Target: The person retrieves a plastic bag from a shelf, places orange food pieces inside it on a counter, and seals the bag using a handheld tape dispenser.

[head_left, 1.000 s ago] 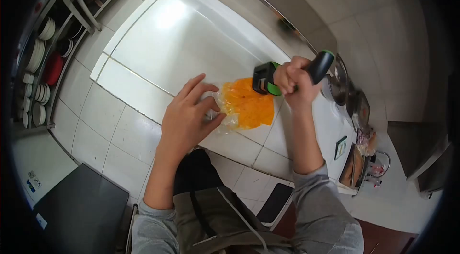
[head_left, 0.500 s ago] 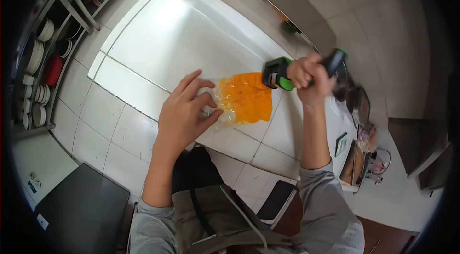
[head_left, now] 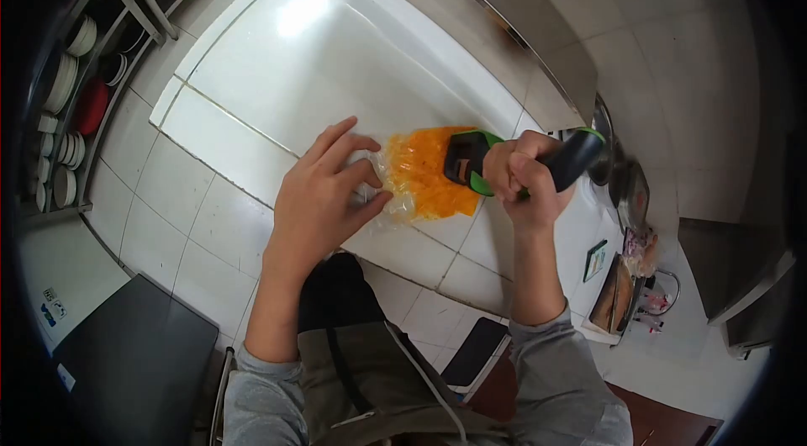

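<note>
A clear plastic bag (head_left: 424, 181) with flat, crumpled orange contents lies on the white tiled counter. My left hand (head_left: 324, 185) holds the clear end of this bag, thumb and curled fingertips on the film while the upper fingers spread out. In my right hand (head_left: 530, 181), the fingers wrap round the handle of a black-and-green tool (head_left: 469, 162). Its slotted head resembles a hand-held knife sharpener. That head overlaps the bag's right part in this view, and the handle end juts out to the right.
Along the counter's back runs a metal panel (head_left: 504, 13). Pan lids (head_left: 630, 190), a wooden-looking tray (head_left: 612, 299) and a small green-edged packet (head_left: 595, 259) sit at right. A phone (head_left: 476, 352) lies below the counter edge. Shelves with stacked plates (head_left: 59, 91) stand at left.
My right hand has brought the tool left, from the bag's right edge to over its orange part. My left hand keeps its place on the clear end. The view has shifted slightly.
</note>
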### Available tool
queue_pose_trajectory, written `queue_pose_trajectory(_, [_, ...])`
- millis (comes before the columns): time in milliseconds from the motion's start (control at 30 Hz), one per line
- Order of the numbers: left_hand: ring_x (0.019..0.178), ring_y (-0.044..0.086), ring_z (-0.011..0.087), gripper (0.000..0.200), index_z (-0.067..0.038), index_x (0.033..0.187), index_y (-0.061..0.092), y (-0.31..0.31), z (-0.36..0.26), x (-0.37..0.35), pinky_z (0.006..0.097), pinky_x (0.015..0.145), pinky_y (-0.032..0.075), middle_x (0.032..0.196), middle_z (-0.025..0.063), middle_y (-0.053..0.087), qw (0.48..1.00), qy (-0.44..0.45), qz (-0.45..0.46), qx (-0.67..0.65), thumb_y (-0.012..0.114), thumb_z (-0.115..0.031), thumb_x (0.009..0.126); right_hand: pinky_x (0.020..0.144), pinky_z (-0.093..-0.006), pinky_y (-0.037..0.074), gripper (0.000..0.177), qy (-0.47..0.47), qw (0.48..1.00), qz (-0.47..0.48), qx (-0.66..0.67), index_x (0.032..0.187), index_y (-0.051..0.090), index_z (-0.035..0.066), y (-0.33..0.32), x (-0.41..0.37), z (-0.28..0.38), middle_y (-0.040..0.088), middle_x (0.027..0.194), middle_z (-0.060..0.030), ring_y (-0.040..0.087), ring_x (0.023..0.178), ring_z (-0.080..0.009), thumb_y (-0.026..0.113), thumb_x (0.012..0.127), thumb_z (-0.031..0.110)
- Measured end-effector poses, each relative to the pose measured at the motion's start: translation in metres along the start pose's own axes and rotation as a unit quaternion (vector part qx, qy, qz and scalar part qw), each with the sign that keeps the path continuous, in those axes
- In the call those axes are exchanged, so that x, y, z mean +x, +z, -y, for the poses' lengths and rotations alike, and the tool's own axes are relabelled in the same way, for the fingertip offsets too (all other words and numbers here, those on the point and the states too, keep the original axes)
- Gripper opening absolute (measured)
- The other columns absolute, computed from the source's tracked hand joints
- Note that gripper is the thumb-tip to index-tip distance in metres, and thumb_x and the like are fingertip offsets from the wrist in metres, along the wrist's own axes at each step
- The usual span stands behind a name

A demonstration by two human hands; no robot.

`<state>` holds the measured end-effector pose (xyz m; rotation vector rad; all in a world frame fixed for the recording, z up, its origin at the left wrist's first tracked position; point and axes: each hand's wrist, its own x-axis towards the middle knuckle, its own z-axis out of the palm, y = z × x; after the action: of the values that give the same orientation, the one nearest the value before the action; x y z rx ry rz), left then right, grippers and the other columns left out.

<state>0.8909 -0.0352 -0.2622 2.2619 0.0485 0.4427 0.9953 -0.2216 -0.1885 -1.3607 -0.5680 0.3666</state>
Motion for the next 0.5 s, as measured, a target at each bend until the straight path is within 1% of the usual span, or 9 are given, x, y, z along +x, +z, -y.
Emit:
queue_pose_trajectory(67, [0.119, 0.049, 0.0255, 0.019, -0.009, 0.064, 0.058, 0.0, 0.002, 0.002, 0.0358, 0.083, 0.05, 0.104, -0.0013, 0.06, 1.0, 0.001, 0.001, -0.002, 0.077, -0.011, 0.062, 0.041, -0.0267, 0.028, 0.022, -0.074, 0.996, 0.028, 0.045, 0.058, 0.038, 0.008, 0.009, -0.001, 0.02, 0.04, 0.046, -0.0036, 0.034, 0.042, -0.0113, 0.048, 0.077, 0.004])
queue_pose_trajectory(100, [0.119, 0.049, 0.0254, 0.019, -0.009, 0.064, 0.058, 0.0, 0.001, 0.0, 0.0359, 0.083, 0.05, 0.104, -0.0014, 0.06, 1.0, -0.002, 0.005, -0.003, 0.077, -0.011, 0.062, 0.04, -0.0271, 0.028, 0.022, -0.116, 0.992, 0.036, 0.031, 0.057, 0.038, 0.007, 0.016, 0.001, 0.03, 0.039, 0.046, -0.0035, 0.035, 0.042, -0.0113, 0.048, 0.077, 0.004])
queue_pose_trajectory(133, [0.119, 0.05, 0.0253, 0.019, -0.009, 0.064, 0.058, 0.0, 0.001, 0.0, 0.036, 0.083, 0.05, 0.104, -0.0015, 0.06, 1.0, -0.002, 0.008, -0.003, 0.076, -0.011, 0.063, 0.04, -0.0271, 0.028, 0.022, -0.113, 0.992, 0.035, 0.032, 0.057, 0.038, 0.007, 0.018, -0.001, 0.021, 0.039, 0.046, -0.0035, 0.035, 0.042, -0.0113, 0.048, 0.077, 0.004])
queue_pose_trajectory(200, [0.119, 0.05, 0.0251, 0.018, -0.009, 0.064, 0.058, 0.001, 0.001, -0.002, 0.0357, 0.082, 0.05, 0.104, -0.0016, 0.06, 1.0, 0.001, 0.009, -0.003, 0.076, -0.011, 0.063, 0.04, -0.0276, 0.029, 0.022, 0.001, 1.0, -0.023, -0.01, 0.057, 0.038, 0.008, 0.022, -0.003, -0.008, 0.04, 0.045, -0.0031, 0.035, 0.041, -0.0115, 0.047, 0.077, 0.005])
queue_pose_trajectory(267, [0.119, 0.05, 0.0248, 0.018, -0.009, 0.064, 0.058, 0.0, 0.0, -0.003, 0.0355, 0.082, 0.05, 0.104, -0.0016, 0.06, 1.0, 0.001, 0.004, -0.002, 0.076, -0.011, 0.063, 0.04, -0.0278, 0.029, 0.022, 0.015, 1.0, 0.004, 0.015, 0.057, 0.038, 0.008, 0.014, -0.002, -0.002, 0.041, 0.045, -0.0031, 0.036, 0.041, -0.0118, 0.046, 0.077, 0.004])
queue_pose_trajectory(367, [0.119, 0.05, 0.0244, 0.018, -0.01, 0.065, 0.058, 0.001, 0.002, -0.002, 0.0352, 0.08, 0.051, 0.103, -0.0018, 0.06, 1.0, -0.005, 0.004, 0.005, 0.076, -0.012, 0.064, 0.041, -0.0268, 0.03, 0.023, -0.106, 0.991, 0.034, 0.068, 0.058, 0.037, 0.007, 0.032, -0.003, 0.026, 0.04, 0.046, -0.0032, 0.038, 0.042, -0.0118, 0.047, 0.077, 0.001])
queue_pose_trajectory(400, [0.119, 0.05, 0.0244, 0.017, -0.01, 0.065, 0.058, 0.001, 0.003, -0.001, 0.0351, 0.08, 0.051, 0.104, -0.002, 0.06, 1.0, 0.002, 0.003, 0.004, 0.075, -0.013, 0.065, 0.041, -0.0268, 0.03, 0.023, -0.102, 0.992, 0.032, 0.07, 0.058, 0.037, 0.007, 0.035, -0.005, 0.014, 0.04, 0.046, -0.0032, 0.038, 0.042, -0.0118, 0.047, 0.077, 0.001])
queue_pose_trajectory(467, [0.119, 0.05, 0.0243, 0.017, -0.01, 0.065, 0.058, -0.001, 0.004, -0.001, 0.0351, 0.08, 0.051, 0.104, -0.0021, 0.06, 1.0, 0.013, 0.002, 0.004, 0.075, -0.013, 0.065, 0.041, -0.0268, 0.031, 0.021, -0.001, 1.0, -0.014, -0.009, 0.058, 0.039, 0.008, 0.042, -0.007, -0.012, 0.04, 0.044, -0.0026, 0.037, 0.04, -0.0124, 0.049, 0.077, 0.004])
queue_pose_trajectory(500, [0.119, 0.049, 0.0242, 0.017, -0.01, 0.065, 0.058, 0.001, 0.005, -0.002, 0.0352, 0.08, 0.051, 0.104, -0.0022, 0.06, 1.0, 0.01, 0.0, 0.005, 0.075, -0.014, 0.065, 0.041, -0.0265, 0.031, 0.021, 0.02, 1.0, -0.006, 0.019, 0.059, 0.04, 0.007, 0.04, -0.004, -0.008, 0.041, 0.045, -0.0029, 0.038, 0.041, -0.0118, 0.05, 0.076, 0.005])
